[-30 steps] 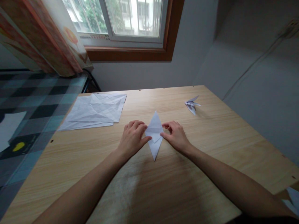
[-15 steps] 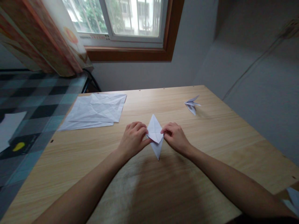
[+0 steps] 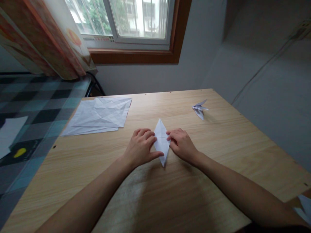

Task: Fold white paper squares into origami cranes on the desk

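A white folded paper (image 3: 161, 137), a narrow diamond with crease lines, lies on the wooden table in front of me. On its left edge are the fingertips of my left hand (image 3: 143, 145), while the thumb reaches across the lower part of the paper. My right hand (image 3: 182, 142) holds the right edge with bent fingers; its thumb is partly hidden. The lower tip of the diamond points toward me, the upper tip toward the window.
Creased white sheets (image 3: 99, 113) lie stacked at the table's back left. A folded paper figure (image 3: 199, 108) with pointed wings stands at the back right. A checked cloth surface (image 3: 48, 97) adjoins on the left. More white paper (image 3: 303, 207) shows at the lower right edge.
The paper's upper flap, folded partway before, now lies down flat along the lower tip. My left thumb has moved down and right over it. My right hand has barely moved.
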### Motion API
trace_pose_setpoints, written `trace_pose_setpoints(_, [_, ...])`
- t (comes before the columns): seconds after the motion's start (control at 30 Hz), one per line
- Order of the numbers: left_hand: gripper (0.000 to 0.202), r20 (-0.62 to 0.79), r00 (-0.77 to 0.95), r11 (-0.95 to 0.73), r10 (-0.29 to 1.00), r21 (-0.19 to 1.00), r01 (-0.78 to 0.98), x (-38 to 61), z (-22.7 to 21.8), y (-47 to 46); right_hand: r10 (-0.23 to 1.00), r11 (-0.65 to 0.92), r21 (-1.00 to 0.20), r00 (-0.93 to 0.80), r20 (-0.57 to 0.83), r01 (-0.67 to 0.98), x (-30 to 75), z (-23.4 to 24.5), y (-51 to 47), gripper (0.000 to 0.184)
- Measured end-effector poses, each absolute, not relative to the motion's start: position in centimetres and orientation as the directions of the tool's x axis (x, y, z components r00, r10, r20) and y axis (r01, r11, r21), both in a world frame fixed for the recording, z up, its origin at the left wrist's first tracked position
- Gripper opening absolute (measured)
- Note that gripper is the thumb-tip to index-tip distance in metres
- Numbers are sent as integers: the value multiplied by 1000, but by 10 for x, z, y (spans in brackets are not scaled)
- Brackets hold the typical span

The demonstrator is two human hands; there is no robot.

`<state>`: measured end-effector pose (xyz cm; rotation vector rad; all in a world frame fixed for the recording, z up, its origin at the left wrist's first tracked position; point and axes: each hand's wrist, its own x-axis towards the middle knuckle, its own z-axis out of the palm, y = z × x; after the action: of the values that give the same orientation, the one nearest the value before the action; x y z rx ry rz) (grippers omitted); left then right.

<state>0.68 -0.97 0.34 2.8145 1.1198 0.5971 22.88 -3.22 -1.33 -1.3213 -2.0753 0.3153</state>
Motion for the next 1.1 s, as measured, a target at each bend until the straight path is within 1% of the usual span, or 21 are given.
trace_pose_setpoints(0.07, [43, 320, 653, -721, 686, 185, 667, 8, 3, -11, 872, 470, -482, -302, 386, 739, 229, -12, -33, 20])
trace_pose_setpoints(0.2, [29, 318, 620, -691, 717, 216, 689, 8, 1, -10, 863, 481, -418, -333, 379, 771, 231, -9, -33, 18])
trace_pose_setpoints(0.33, [14, 385, 560, -658, 733, 192, 728, 6, 1, -8, 852, 501, -375, -370, 369, 780, 231, -6, -35, 17])
trace_pose_setpoints(0.43, [13, 447, 506, -607, 738, 112, 787, 4, 3, -7, 834, 541, -363, -428, 349, 758, 228, -6, -39, 13])
trace_pose_setpoints(0.53, [15, 486, 503, -585, 715, 21, 811, 1, 4, -6, 797, 600, -361, -500, 338, 714, 223, -8, -43, 11])
trace_pose_setpoints(0.6, [15, 498, 545, -629, 674, -1, 778, 0, 4, -6, 778, 627, -375, -524, 347, 683, 220, -10, -44, 11])
trace_pose_setpoints(0.67, [15, 487, 623, -713, 612, -1, 702, 0, 3, -6, 775, 631, -397, -519, 362, 666, 219, -12, -46, 10])
trace_pose_setpoints(0.73, [16, 448, 702, -789, 554, 13, 615, 2, 0, -6, 780, 625, -417, -504, 372, 660, 218, -13, -46, 8])
trace_pose_setpoints(0.8, [18, 400, 739, -821, 542, 64, 567, 3, -2, -7, 781, 623, -433, -497, 377, 651, 218, -14, -45, 6])
trace_pose_setpoints(0.87, [21, 347, 746, -818, 568, 139, 558, 4, -4, -7, 780, 626, -449, -502, 375, 637, 219, -14, -44, 9])
trace_pose_setpoints(0.93, [21, 301, 741, -800, 600, 197, 567, 4, -4, -8, 780, 625, -469, -509, 363, 624, 221, -13, -41, 15])
trace_pose_setpoints(1.0, [21, 270, 738, -786, 619, 221, 578, 5, -2, -9, 792, 609, -492, -505, 344, 622, 224, -13, -39, 21])
trace_pose_setpoints(1.1, [20, 253, 731, -773, 634, 244, 586, 6, 3, -11, 807, 589, -511, -494, 324, 626, 227, -13, -36, 20])
